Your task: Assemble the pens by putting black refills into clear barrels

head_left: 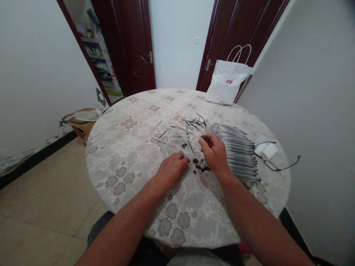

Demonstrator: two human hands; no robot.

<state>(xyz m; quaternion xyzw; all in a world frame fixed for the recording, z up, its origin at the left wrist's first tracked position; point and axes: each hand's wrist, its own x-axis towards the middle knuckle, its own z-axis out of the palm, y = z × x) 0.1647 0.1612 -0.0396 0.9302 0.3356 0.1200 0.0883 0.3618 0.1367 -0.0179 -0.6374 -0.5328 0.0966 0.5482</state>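
Note:
My left hand [174, 168] rests low over the table with its fingers curled together. Beside its fingertips lies a bunch of clear pen barrels [168, 149]; what the fingers hold is hidden. My right hand [214, 152] pinches thumb against forefinger at the end of a thin clear pen barrel [191, 136] pointing left. Between the hands are small black plugs [195, 161], several of them clustered under the right wrist. Loose black pen refills [195, 122] lie scattered beyond the fingers. To the right of my right hand, a row of pens [238, 151] with dark ends lies side by side.
A patterned cloth covers the round table [122, 147]. Black-framed glasses [273, 168] and a folded white tissue [266, 151] lie at the right. A white paper bag [229, 81] stands at the far right edge. A wooden stool [81, 122] is left of the table.

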